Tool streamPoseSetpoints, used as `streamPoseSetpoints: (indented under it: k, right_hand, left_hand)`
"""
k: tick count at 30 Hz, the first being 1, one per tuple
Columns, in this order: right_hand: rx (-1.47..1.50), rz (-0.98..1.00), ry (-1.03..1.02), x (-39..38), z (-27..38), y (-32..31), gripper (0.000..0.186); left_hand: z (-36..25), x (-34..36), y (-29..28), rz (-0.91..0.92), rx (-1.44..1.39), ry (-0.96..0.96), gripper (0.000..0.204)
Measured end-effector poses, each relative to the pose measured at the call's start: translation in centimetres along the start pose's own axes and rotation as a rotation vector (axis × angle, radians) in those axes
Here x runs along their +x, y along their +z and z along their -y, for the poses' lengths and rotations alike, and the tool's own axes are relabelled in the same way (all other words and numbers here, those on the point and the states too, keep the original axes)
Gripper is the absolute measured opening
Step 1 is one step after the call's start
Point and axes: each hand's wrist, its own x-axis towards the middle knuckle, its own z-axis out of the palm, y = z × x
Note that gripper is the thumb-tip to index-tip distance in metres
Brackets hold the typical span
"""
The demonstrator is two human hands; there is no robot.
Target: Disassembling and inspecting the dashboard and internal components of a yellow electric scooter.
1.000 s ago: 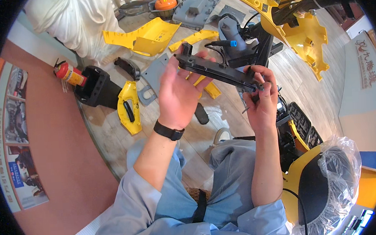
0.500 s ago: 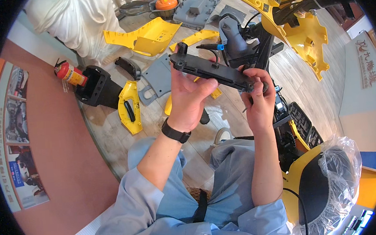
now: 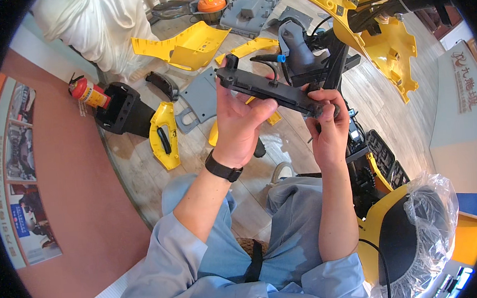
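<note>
A long black plastic part (image 3: 267,90) is held up in front of me, slanting down toward the right. From its upper side a short black cable loops out, tipped with a blue connector (image 3: 281,58). My left hand (image 3: 240,120) is closed around the left half, thumb along the lower edge and fingers behind. At the right end, my right hand (image 3: 331,126) pinches the part's dark corner between thumb and fingers. Something small and thin pokes out below those fingertips, too hidden to name.
Yellow body panels (image 3: 188,47), a grey panel (image 3: 197,99) and a black bin-like part (image 3: 120,110) with a fire extinguisher (image 3: 88,92) lie ahead on the floor. A partly stripped vehicle frame (image 3: 334,61) stands right, beside a tool case (image 3: 386,153) and a plastic-wrapped seat (image 3: 402,232).
My right thumb and fingers have shifted very slightly at the part's end. The left hand and the part stay nearly in place.
</note>
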Motion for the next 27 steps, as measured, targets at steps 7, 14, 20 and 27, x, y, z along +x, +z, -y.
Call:
streamPoseSetpoints:
  k: [7,14,20,27]
  right_hand:
    - [0.057,-0.099,0.125,0.1,0.4,0.6,0.039]
    - [0.272,-0.169,0.445,1.0,0.3,-0.3,0.043]
    - [0.375,-0.04,0.658,1.3,0.7,-0.8,0.055]
    - [0.385,0.055,0.763,1.4,0.6,-0.7,0.068]
  left_hand:
    - [0.3,0.4,0.3,-0.056,0.101,-0.066,0.073]
    - [0.3,0.6,-0.4,-0.002,0.262,-0.024,0.039]
    - [-0.2,0.7,-0.3,0.008,0.142,-0.059,0.031]
    - [-0.4,0.8,-0.5,0.001,0.066,-0.083,0.03]
